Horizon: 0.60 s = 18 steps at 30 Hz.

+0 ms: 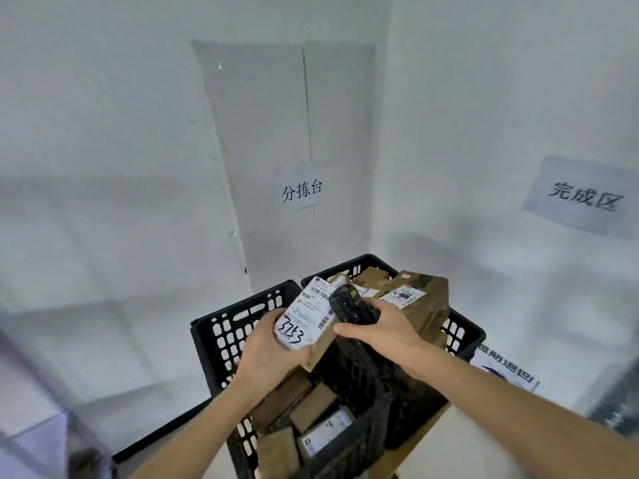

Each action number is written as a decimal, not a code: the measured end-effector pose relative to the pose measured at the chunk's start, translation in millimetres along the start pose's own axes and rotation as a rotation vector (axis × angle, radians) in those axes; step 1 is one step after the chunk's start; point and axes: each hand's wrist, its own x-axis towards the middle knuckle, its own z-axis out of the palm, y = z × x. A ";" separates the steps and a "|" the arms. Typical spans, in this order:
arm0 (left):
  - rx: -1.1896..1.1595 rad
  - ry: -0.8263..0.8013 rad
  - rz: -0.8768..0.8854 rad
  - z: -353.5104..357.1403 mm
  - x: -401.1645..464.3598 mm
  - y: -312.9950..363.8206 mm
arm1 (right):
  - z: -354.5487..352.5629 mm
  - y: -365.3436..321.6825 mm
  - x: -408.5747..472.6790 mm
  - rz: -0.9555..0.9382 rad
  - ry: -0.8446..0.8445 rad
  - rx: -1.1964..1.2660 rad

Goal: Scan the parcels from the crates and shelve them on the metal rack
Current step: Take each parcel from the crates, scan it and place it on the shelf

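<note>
White walls point(103, 167) meet in a corner at the far side of the scene; a pale rectangular panel point(276, 133) is set into the far wall, and on it hangs a paper sign point(301, 191) with three handwritten characters; a second paper sign point(584, 198) hangs on the right wall.

Below stand two black perforated crates, side by side and touching; the near crate point(221, 340) holds several brown parcels point(304, 406) lying loose in its bottom, one with a white label; the far crate point(463, 330) is piled with brown cardboard boxes, the topmost box point(425, 302) tilted and bearing a white label with red print; a printed sheet point(505, 371) lies just right of the far crate.

Over the near crate the left hand point(273, 344) holds a small parcel point(306, 314); its thumb and fingers are curled round the parcel's near end; the parcel is brown card with a white shipping label facing up, barcodes at its far end and at its right edge, and the black handwritten number 3253 near the thumb.

The right hand point(380, 326) grips a black handheld scanner point(349, 302), fingers wrapped round its body; the scanner's head sits just above the right edge of the parcel's label; whether it touches the label I cannot tell.
</note>
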 end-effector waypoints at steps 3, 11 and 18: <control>-0.038 -0.024 0.069 -1.0 -23.2 32.6 | -21.2 -11.8 -46.7 -0.050 0.077 0.030; -0.138 -0.106 0.288 18.0 -108.3 120.4 | -79.3 -25.2 -186.9 -0.112 0.299 0.117; -0.202 -0.212 0.429 48.7 -166.5 211.6 | -138.6 -28.5 -300.9 -0.187 0.502 0.093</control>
